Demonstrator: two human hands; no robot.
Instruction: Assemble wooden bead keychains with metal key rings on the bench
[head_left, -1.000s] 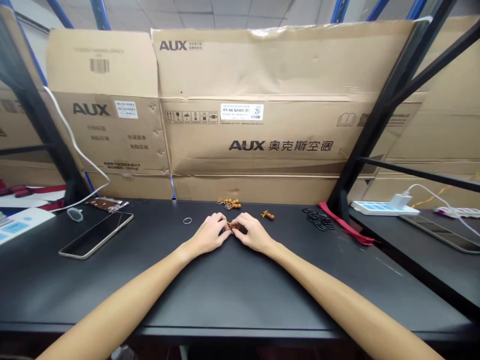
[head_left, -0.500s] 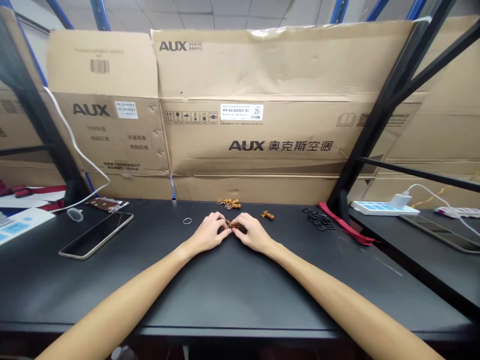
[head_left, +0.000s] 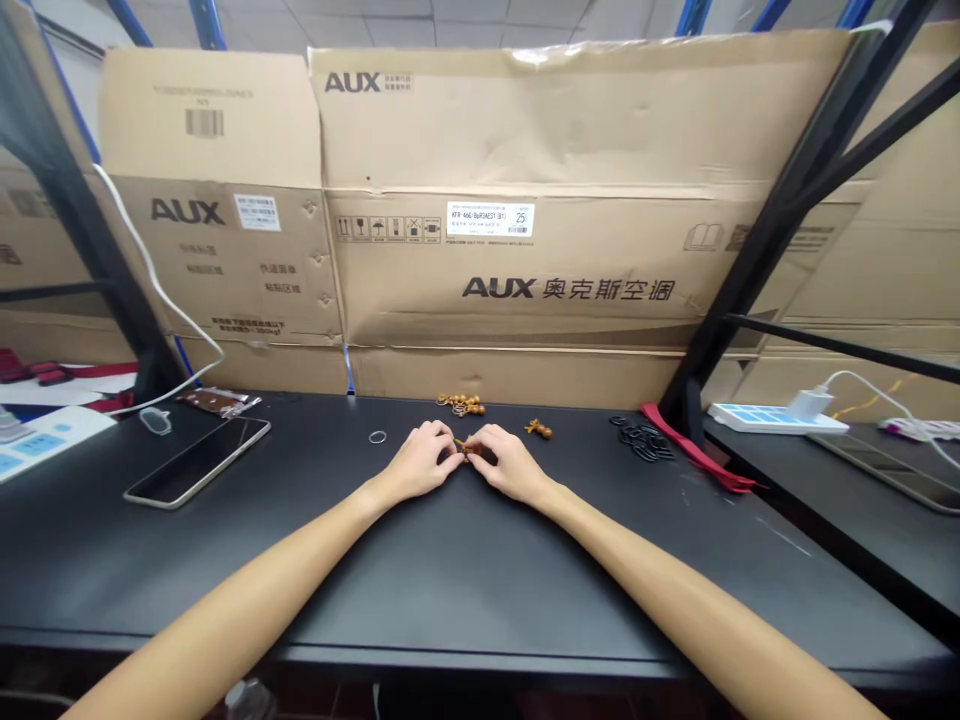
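Observation:
My left hand (head_left: 421, 463) and my right hand (head_left: 505, 462) meet at the middle of the black table (head_left: 450, 580), fingertips pinched together on a small brown wooden bead charm (head_left: 469, 449) between them. A loose metal ring (head_left: 377, 437) lies just left of my left hand. Behind the hands sits a small pile of brown bead charms with rings (head_left: 461, 403). One more brown charm (head_left: 538, 429) rests to the right of my right hand.
A phone (head_left: 198, 460) lies face up at the left, by a foil packet (head_left: 214, 401). Black rings (head_left: 642, 439) and a red strap (head_left: 694, 450) sit at the right by a black frame post (head_left: 757, 230). Cardboard boxes (head_left: 525, 200) wall the back. A power strip (head_left: 776, 417) lies far right.
The view has shifted slightly up and right. Both hands stay pinched together on the charm with only small finger movement.

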